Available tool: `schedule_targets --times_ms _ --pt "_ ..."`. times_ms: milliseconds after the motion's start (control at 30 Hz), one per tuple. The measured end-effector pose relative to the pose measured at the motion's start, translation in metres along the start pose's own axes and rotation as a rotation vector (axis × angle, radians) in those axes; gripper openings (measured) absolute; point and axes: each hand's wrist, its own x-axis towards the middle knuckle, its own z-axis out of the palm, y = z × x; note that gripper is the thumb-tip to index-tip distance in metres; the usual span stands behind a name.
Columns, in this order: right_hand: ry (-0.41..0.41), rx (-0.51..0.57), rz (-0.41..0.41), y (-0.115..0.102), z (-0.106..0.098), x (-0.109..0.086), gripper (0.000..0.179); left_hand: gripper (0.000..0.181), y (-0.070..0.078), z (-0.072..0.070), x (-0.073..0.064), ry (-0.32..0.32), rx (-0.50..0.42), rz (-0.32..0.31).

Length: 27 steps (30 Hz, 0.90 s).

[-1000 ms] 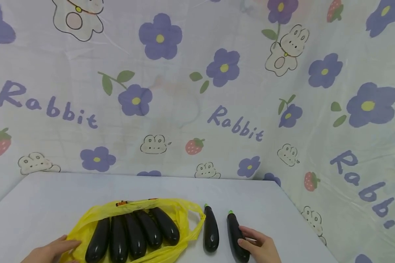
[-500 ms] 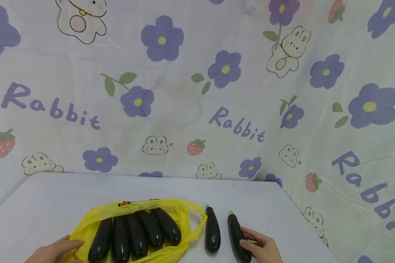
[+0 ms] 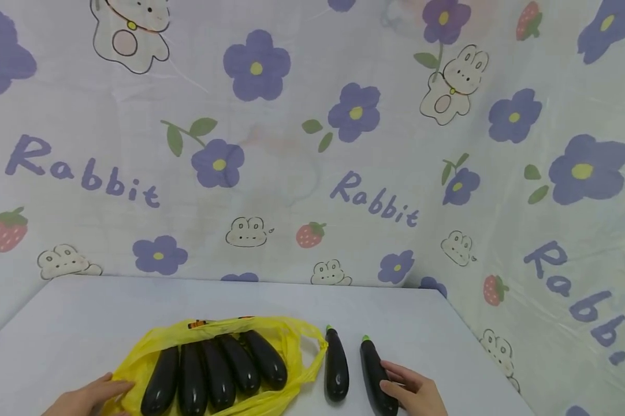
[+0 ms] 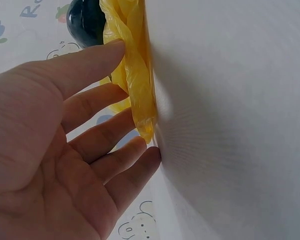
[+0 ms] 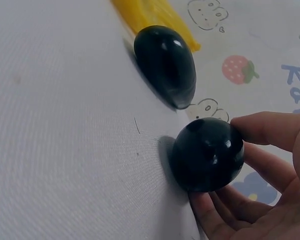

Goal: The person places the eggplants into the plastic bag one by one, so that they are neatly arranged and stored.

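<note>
In the head view, a yellow plastic bag (image 3: 136,338) lies with its mouth toward me, several glossy black eggplants (image 3: 221,372) side by side inside. My left hand (image 3: 86,398) is at the bag's left edge; in the left wrist view, the thumb (image 4: 102,57) touches the plastic while the fingers spread loosely alongside. To the right of the bag lies a loose eggplant (image 3: 336,370) with a green stem tip. Further right, my right hand (image 3: 413,390) grips another eggplant (image 3: 373,370) from its right side, with the thumb on one side and fingers on the other.
A white table (image 3: 271,297) carries everything. Behind it and along the right hangs a pale cloth (image 3: 281,179) printed with purple flowers, rabbits and strawberries. The bag's handle loop (image 3: 320,352) reaches close to the loose eggplant.
The head view has shifted slightly, so the scene sits a little lower and further right. Both hands keep their places at the bag and the right eggplant.
</note>
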Motion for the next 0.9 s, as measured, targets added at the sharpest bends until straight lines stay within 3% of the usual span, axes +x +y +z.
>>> schedule_targets --times_ms 167,233,267,367,433,500,600,667,767,900 --pt "-0.004 0.010 0.001 0.000 0.001 0.001 0.057 0.054 -0.072 0.016 0.025 -0.011 0.024 0.014" --pt "-0.002 0.012 0.001 0.000 0.002 0.002 0.057 0.052 -0.084 0.018 0.028 -0.006 0.013 0.034" --pt "-0.002 0.010 0.001 0.000 0.002 0.002 0.057 0.051 -0.081 0.017 0.026 -0.004 0.025 0.036" --pt "-0.002 0.009 0.000 0.001 0.003 0.003 0.057 0.053 -0.039 0.005 0.009 -0.006 0.010 0.052" --pt "0.003 0.013 0.016 0.000 0.003 0.003 0.056 0.055 -0.030 0.003 0.005 -0.006 0.000 0.059" --pt "0.004 0.020 0.030 -0.001 0.003 0.004 0.056 0.056 -0.035 0.003 0.007 -0.012 -0.022 0.063" --pt "0.003 0.033 0.057 -0.001 0.002 0.005 0.055 0.055 -0.072 0.012 0.021 -0.021 -0.017 0.059" --pt "-0.002 0.040 0.062 0.000 0.001 0.005 0.055 0.053 -0.078 0.014 0.024 -0.023 -0.010 0.053" --pt "-0.005 0.054 0.082 0.000 0.001 0.005 0.055 0.054 -0.070 0.013 0.022 -0.021 0.025 0.035" --pt "-0.003 0.077 0.106 -0.001 0.001 0.003 0.056 0.055 -0.039 0.007 0.012 -0.019 0.036 0.032"
